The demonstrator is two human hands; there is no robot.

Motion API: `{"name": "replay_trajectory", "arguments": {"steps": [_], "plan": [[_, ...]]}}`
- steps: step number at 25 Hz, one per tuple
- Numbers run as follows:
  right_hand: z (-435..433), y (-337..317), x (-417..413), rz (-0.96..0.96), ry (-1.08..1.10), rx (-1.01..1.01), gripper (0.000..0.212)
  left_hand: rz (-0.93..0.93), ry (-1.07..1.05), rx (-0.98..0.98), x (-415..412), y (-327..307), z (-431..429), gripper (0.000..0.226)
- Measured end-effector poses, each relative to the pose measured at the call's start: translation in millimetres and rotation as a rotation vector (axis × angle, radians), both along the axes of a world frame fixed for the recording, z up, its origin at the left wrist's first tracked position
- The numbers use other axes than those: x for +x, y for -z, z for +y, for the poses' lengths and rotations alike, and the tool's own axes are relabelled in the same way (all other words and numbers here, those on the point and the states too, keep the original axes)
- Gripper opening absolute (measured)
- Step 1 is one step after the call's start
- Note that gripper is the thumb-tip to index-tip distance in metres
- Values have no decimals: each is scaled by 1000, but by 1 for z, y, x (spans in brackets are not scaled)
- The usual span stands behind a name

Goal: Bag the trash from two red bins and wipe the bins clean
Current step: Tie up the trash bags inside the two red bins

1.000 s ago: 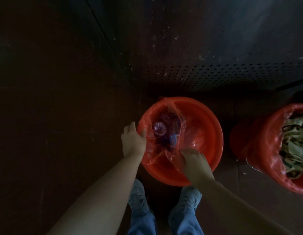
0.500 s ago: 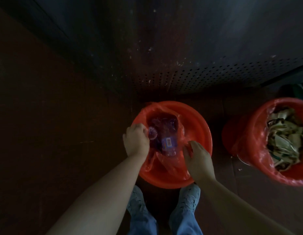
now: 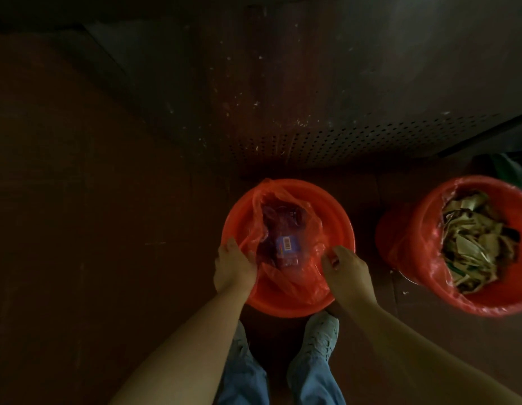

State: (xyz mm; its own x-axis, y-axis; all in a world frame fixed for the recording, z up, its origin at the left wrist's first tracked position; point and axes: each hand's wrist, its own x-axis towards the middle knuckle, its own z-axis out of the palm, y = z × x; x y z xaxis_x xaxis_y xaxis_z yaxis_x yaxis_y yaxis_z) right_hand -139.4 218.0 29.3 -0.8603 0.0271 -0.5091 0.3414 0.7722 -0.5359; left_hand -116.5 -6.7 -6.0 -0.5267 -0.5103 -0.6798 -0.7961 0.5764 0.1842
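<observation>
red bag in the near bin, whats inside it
Through the red bag shows clear plastic with a blue barcode label, likely a bottle. What lies beneath it is covered and too dark to tell.

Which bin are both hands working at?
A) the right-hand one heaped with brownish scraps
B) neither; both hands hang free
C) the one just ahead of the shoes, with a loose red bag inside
C: the left hand and right hand each grip the red bag inside the near bin, while the scrap-filled bin stands apart to the right, untouched.
</observation>
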Motion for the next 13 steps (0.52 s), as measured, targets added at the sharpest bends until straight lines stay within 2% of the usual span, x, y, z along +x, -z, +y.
{"name": "replay_trajectory", "arguments": {"steps": [2,4,7,10,13], "plan": [[2,3,2,-41,27,-16,21,-122,-113,104,0,7,-10,42],[3,4,6,-89,51,-32,22,-147,-174,183,4,11,-16,29],[2,-1,10,-150,82,-38,22,-93,-136,176,9,0,-13,17],[-1,-18,10,-156,104,-35,29,-10,-108,219,9,-26,-5,20],[-7,-45,5,-155,165,-56,36,53,-171,302,3,-63,0,18]]}}
